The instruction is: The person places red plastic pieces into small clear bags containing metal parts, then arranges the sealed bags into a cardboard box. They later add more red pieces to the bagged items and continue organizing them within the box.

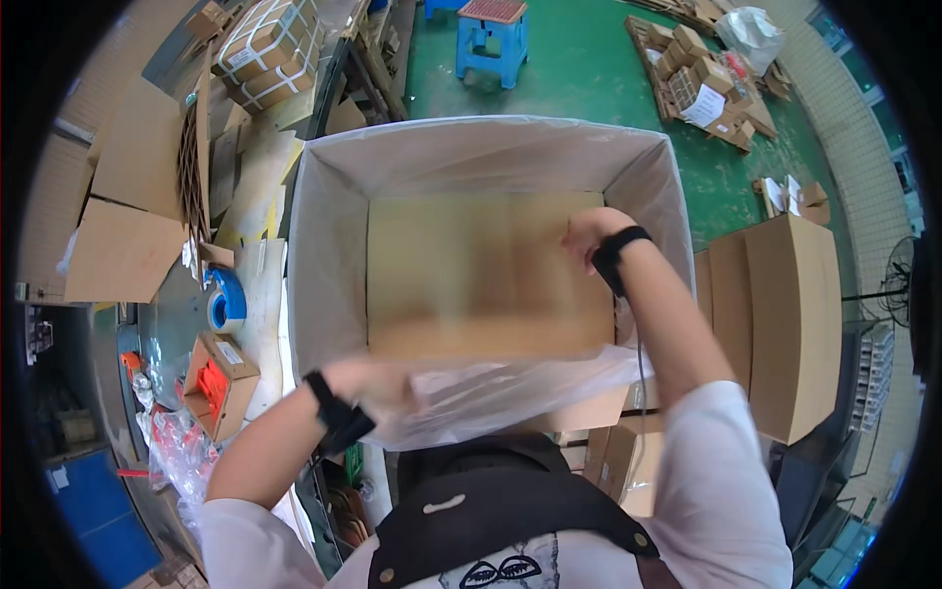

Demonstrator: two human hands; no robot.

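Note:
A large open cardboard box [677, 187] stands in front of me, lined with a clear plastic bag [334, 245] folded over its rim. My left hand [378, 383] grips the bag's edge at the box's near left corner, partly veiled by the plastic. My right hand [589, 231] reaches down inside the box by its right wall, fingers curled against the liner; whether it grips the liner is unclear. Both wrists wear black bands. The box floor looks bare brown cardboard.
A worktable at left holds a blue tape roll [226, 302], a small open carton with orange parts [218, 383] and flat cardboard sheets [123, 250]. Stacked flat cartons [785, 314] stand at right. A blue stool [493, 37] and a pallet of small boxes [702, 83] sit on the green floor.

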